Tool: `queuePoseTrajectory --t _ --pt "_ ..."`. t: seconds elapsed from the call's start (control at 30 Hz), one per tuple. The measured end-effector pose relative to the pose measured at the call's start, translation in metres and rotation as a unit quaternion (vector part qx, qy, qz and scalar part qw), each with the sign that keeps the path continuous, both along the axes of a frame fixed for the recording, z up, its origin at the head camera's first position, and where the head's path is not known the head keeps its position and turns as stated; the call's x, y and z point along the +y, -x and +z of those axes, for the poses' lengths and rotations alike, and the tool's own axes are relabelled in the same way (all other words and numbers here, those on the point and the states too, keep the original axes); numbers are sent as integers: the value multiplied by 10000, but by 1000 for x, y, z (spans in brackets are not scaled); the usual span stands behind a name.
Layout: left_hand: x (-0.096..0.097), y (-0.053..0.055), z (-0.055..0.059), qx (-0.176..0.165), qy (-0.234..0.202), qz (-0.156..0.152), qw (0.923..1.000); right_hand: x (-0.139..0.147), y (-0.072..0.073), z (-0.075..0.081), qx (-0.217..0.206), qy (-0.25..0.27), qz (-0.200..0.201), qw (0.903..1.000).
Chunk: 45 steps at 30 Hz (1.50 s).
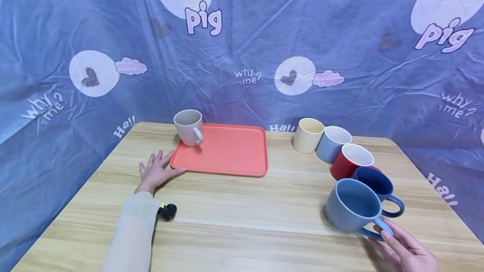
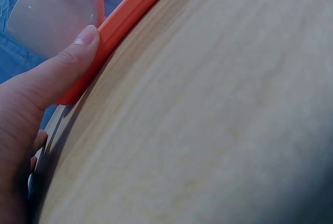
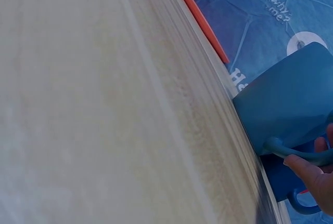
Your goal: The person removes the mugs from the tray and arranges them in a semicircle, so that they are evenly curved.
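At the right front of the table my right hand [image 1: 406, 249] pinches the handle of a grey-blue mug [image 1: 351, 207], which stands upright, close over the wood. In the right wrist view the thumb and fingers meet around the handle of this mug [image 3: 291, 99]. My left hand [image 1: 156, 172] lies at the near left corner of an orange-red tray [image 1: 234, 150], its fingers spread. The left wrist view has the thumb [image 2: 73, 60] along the rim of the tray [image 2: 130, 11]. A light grey mug [image 1: 188, 127] stands upright at the tray's left end, handle toward the front right.
Behind the grey-blue mug, a row runs back and left: a navy mug [image 1: 374, 181], a red mug [image 1: 349, 163], a light blue mug [image 1: 332, 144] and a cream mug [image 1: 308, 135]. A small black object [image 1: 167, 211] lies beside the left sleeve. A blue patterned cloth [image 1: 242, 53] hangs behind.
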State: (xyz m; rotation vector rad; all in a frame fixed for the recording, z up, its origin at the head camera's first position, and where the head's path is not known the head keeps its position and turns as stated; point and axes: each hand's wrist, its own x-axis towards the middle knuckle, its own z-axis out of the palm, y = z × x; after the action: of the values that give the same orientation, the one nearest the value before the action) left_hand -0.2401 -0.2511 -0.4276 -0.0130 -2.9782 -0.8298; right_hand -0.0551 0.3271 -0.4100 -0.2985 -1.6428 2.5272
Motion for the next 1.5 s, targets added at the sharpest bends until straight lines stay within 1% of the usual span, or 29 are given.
queuePoseTrajectory --t 0.13,0.2,0.23,0.37,0.4,0.53,0.6,0.63,0.67,0.7,0.77,0.8,0.87,0.9,0.93,0.97,1.0,1.07,1.17,1.2,1.27,1.3,1.33,1.37,1.4,1.43,1.47,1.5 --pt "0 -1 1 31 10 14 10000 1 2 4 -396 -52 0 9992" --pt "0 -1 2 36 21 11 10000 1 3 6 -423 -76 84 9990" --pt "0 -1 2 39 25 12 10000 2 3 6 -369 -98 130 9992" --pt "0 -1 2 40 20 14 10000 7 7 5 465 -112 374 9982" --pt "0 -2 2 42 16 11 10000 9 8 5 561 -183 409 9974" --pt "2 -2 3 30 -23 -4 10000 24 16 4 536 -766 507 9943" --pt "3 -2 3 15 -23 -5 10000 31 21 6 888 -946 598 9897" --pt "3 -1 2 8 -28 -2 10000 32 24 9 1110 -973 628 9870" --pt "3 -1 2 1 -28 3 10000 33 27 12 1463 -972 662 9822" --pt "3 -1 2 -2 -19 9 10000 31 29 19 1720 -918 726 9781" --pt "3 -1 2 -13 -19 19 10000 25 34 37 2086 -902 795 9706" --pt "3 -1 2 -15 -23 23 10000 20 35 49 2084 -1000 748 9700" --pt "2 -1 2 -12 -22 30 10000 10 39 71 2215 -1347 754 9629" --pt "2 -1 2 -8 -24 33 10000 4 41 83 2151 -1555 736 9613" --pt "2 -1 2 -4 -29 35 10000 -1 44 93 2179 -1805 718 9564" --pt "2 -1 2 -1 -30 40 10000 -6 47 102 2118 -2163 656 9508" --pt "2 -1 2 1 -18 43 10000 -10 50 112 2031 -2615 595 9417" --pt "2 -1 3 3 -13 45 10000 -19 57 128 1805 -3468 522 9189" --pt "2 0 3 18 -18 49 10000 -35 71 148 1500 -4593 571 8736" --pt "2 0 2 21 -25 48 10000 -42 76 153 1472 -4815 644 8616" --pt "2 0 2 30 -29 52 10000 -55 86 162 1399 -5145 830 8419" --pt "2 0 2 31 -32 56 10000 -62 90 167 1353 -5271 930 8338" --pt "2 0 1 26 -37 59 10000 -70 94 171 1265 -5396 985 8265" --pt "2 0 1 22 -37 63 10000 -76 99 175 1236 -5460 1090 8214" --pt "2 -1 1 17 -36 63 10000 -83 104 178 1238 -5485 1177 8185" --pt "2 -1 1 17 -26 63 10000 -90 108 181 1213 -5486 1261 8176" --pt "2 -1 1 19 -26 61 10000 -97 113 184 1209 -5436 1351 8195" --pt "1 -1 2 22 -25 59 10000 -103 118 187 1281 -5308 1519 8239"
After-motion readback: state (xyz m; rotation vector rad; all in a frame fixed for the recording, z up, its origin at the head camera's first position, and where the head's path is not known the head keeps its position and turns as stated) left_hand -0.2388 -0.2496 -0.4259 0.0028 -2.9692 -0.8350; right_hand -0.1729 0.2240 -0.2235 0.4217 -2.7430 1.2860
